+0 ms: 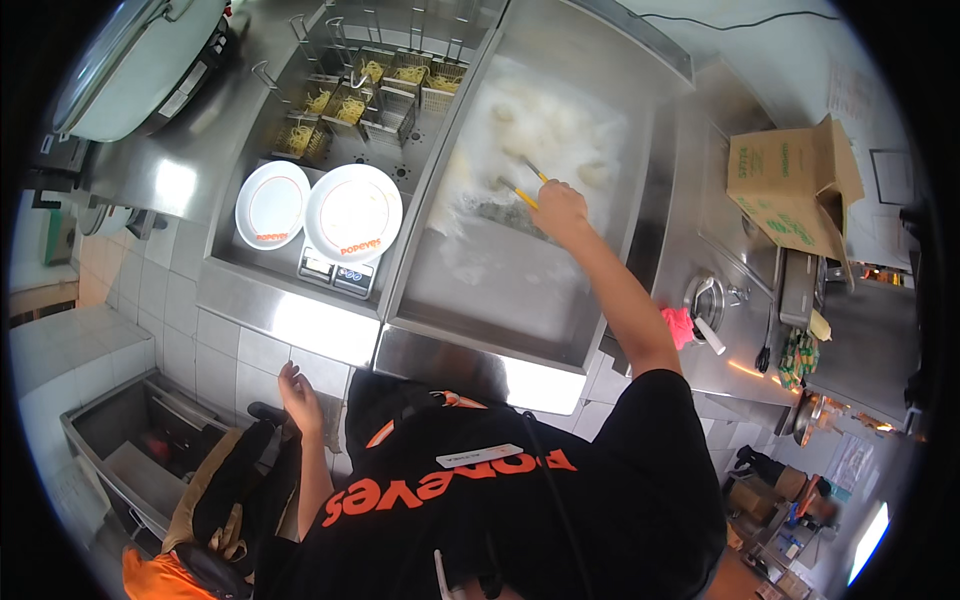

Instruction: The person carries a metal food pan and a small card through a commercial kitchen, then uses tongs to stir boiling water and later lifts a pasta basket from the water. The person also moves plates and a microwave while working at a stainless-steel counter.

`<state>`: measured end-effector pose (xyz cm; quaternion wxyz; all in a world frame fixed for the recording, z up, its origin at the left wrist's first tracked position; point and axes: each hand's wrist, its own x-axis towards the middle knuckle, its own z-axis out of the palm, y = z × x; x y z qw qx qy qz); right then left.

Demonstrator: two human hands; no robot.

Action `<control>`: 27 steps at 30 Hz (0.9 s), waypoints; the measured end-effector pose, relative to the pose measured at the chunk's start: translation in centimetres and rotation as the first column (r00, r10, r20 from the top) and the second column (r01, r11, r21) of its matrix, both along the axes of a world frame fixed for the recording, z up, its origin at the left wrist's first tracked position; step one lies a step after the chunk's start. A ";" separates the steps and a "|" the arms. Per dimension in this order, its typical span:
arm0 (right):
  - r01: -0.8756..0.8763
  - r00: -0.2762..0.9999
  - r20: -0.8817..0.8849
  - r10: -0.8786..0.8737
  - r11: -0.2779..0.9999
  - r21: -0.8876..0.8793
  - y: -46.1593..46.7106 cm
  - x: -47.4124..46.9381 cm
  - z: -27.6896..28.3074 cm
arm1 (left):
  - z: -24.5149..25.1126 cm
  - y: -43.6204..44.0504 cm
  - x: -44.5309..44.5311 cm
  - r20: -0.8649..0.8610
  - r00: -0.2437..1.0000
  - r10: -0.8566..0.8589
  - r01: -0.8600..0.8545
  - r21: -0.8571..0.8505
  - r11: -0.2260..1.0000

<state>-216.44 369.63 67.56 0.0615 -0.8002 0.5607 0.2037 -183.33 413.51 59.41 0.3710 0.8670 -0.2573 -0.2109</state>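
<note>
My right hand [562, 208] grips yellow-handled tongs [528, 198] over a wide stainless-steel vat [480, 315]. The metal ends of the tongs reach into pale, bubbling foam [555, 112]. A few light lumps [592, 172] show through the froth; I cannot tell exactly what they are. My left hand [298, 397] hangs in front of the counter with nothing in it, its fingers loosely curled and slightly apart. Nearest to it, beyond the counter edge, a round white plate [356, 210] rests on a digital scale [341, 274], beside a smaller white plate [271, 206].
Wire baskets [349, 109] of noodles stand left of the vat. A large lidded pot [142, 75] sits at far left. On the right are an open cardboard box [787, 180], a small round sink [706, 300] and a pink cloth [677, 328]. Another person [225, 487] is close behind left.
</note>
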 end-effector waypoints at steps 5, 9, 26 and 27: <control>0.168 0.983 0.060 -0.171 0.985 0.049 -2.5 2.7 -2.0 | 0.4 -0.1 0.5 0.001 1.000 0.020 -0.020 0.031 0.999; 0.329 0.938 0.082 -0.338 0.939 0.102 -4.9 4.1 -3.4 | 0.6 1.2 1.0 0.007 0.997 0.071 -0.071 0.057 0.996; 0.319 0.160 0.332 -0.930 0.367 0.874 -1.8 -6.0 4.3 | -3.2 -4.9 7.5 -0.220 0.806 0.550 -0.577 -0.079 0.813; 0.299 0.140 0.325 -0.935 0.353 0.887 -1.4 -6.5 4.8 | -3.2 -6.3 7.7 -0.226 0.758 0.611 -0.639 -0.074 0.766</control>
